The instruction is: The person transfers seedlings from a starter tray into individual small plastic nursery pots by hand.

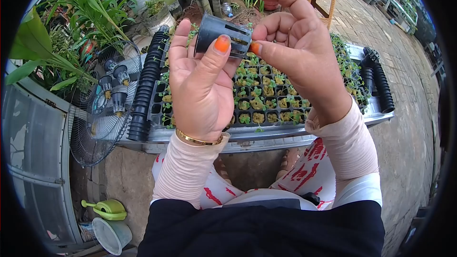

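Note:
A black net pot (214, 27) with slotted sides lies tilted on its side in my left hand (197, 83), its wide rim to the left. My left thumb presses on its wall and the fingers support it from behind. My right hand (309, 50) pinches with thumb and forefinger at the pot's narrow base; whatever is between those fingertips is hidden. Its other fingers are raised and curled. Through the slots something yellowish shows. Below both hands, black seedling trays (252, 124) hold small green seedlings in yellowish plugs.
Stacked black net pots (145, 93) lie left of the trays, with another stack (383, 83) at right. A wire fan guard (83, 138) holds several filled net pots (119, 99). A metal table (238, 146) bears the trays. A green watering can (112, 210) and bucket (114, 240) stand lower left.

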The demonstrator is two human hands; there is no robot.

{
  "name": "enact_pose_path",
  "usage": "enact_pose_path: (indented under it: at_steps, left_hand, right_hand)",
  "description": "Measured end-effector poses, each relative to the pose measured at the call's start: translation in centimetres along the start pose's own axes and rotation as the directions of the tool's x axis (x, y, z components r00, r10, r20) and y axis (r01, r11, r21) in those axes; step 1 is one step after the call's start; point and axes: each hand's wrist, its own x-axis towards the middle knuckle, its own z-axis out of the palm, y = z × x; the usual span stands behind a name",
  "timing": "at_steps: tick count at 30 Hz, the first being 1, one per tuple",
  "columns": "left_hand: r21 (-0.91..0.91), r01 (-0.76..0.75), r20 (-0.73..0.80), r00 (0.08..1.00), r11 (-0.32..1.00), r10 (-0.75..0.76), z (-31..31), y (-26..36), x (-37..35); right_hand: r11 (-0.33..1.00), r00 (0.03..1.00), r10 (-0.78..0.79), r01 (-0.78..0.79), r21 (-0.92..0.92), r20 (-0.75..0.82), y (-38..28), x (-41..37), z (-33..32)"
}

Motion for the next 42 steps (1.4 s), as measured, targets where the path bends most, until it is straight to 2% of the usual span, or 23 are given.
enact_pose_path:
  at_steps: [5,6,8,9,11,14,15,17,19,21,25,27,33,39,40,41,42]
  left_hand:
    - [-0.029,0.047,-0.025,0.999,0.999,-0.047,-0.3,0.0,0.0]
    - [-0.029,0.048,-0.024,0.999,0.998,-0.048,-0.5,0.1,0.1]
    - [-0.217,0.218,0.052,0.976,0.951,-0.212,-1.1,0.6,0.5]
    - [-0.216,0.215,0.050,0.977,0.952,-0.209,-1.4,0.6,0.7]
    - [-0.358,0.285,0.088,0.958,0.889,-0.272,-1.9,0.7,1.0]
    - [-0.439,0.307,0.085,0.950,0.844,-0.301,-2.2,0.8,1.2]
    - [-0.440,0.309,0.087,0.949,0.843,-0.303,-1.9,0.9,1.2]
    - [-0.330,0.306,0.007,0.947,0.893,-0.322,-1.2,1.2,1.1]
    - [-0.305,0.303,0.010,0.949,0.903,-0.315,-1.1,1.1,1.0]
    - [-0.279,0.300,0.017,0.951,0.912,-0.307,-1.0,1.1,0.8]
    - [-0.210,0.240,-0.015,0.968,0.948,-0.249,-0.8,1.1,0.4]
    - [-0.188,0.214,-0.041,0.973,0.959,-0.225,-0.8,1.1,0.3]
    - [-0.185,0.194,0.015,0.981,0.963,-0.195,-0.7,1.2,0.0]
    - [-0.109,0.144,-0.035,0.988,0.984,-0.148,-0.4,1.1,-0.2]
    - [-0.041,0.069,-0.059,0.996,0.997,-0.071,-0.2,1.2,-0.2]
    - [0.029,-0.006,-0.077,0.997,1.000,0.008,0.1,1.2,-0.2]
    - [0.030,-0.009,-0.077,0.997,1.000,0.011,0.2,1.1,-0.1]
  right_hand:
    - [0.999,1.000,-0.016,0.016,-0.037,-0.012,0.0,0.1,0.1]
    - [1.000,1.000,0.020,-0.020,0.003,0.024,-0.2,0.2,-0.2]
    - [0.997,0.997,0.052,-0.055,0.044,0.063,-0.5,0.3,-0.6]
    - [1.000,1.000,-0.001,0.001,0.031,0.006,-0.6,0.3,-0.7]
    - [0.998,0.997,-0.055,0.056,0.016,-0.048,-0.5,0.3,-1.2]
    - [0.963,0.991,-0.098,0.118,-0.241,0.095,-0.3,-0.2,-1.9]
    - [0.963,0.991,-0.098,0.118,-0.243,0.093,-0.2,-0.4,-1.7]
    - [0.844,0.947,-0.268,0.320,-0.431,0.177,0.2,-0.6,-1.1]
    - [0.840,0.961,-0.235,0.275,-0.468,0.143,-0.2,-0.9,-0.4]
    - [0.781,0.937,-0.326,0.343,-0.521,0.128,-0.2,-0.8,0.0]
    - [0.742,0.912,-0.392,0.390,-0.545,0.120,0.0,-0.7,0.6]
    - [0.655,0.840,-0.531,0.491,-0.574,0.112,0.5,-0.4,0.8]
    - [0.504,0.765,-0.611,0.575,-0.644,0.204,0.8,-0.2,0.7]
    - [0.515,0.775,-0.604,0.559,-0.650,0.187,1.1,-0.4,0.9]
    - [0.514,0.774,-0.604,0.560,-0.649,0.189,0.6,-0.6,0.8]
    - [0.636,0.880,-0.449,0.435,-0.637,0.154,-0.3,-0.9,0.6]
    - [0.731,0.954,-0.275,0.290,-0.618,0.123,-0.9,-1.1,0.3]
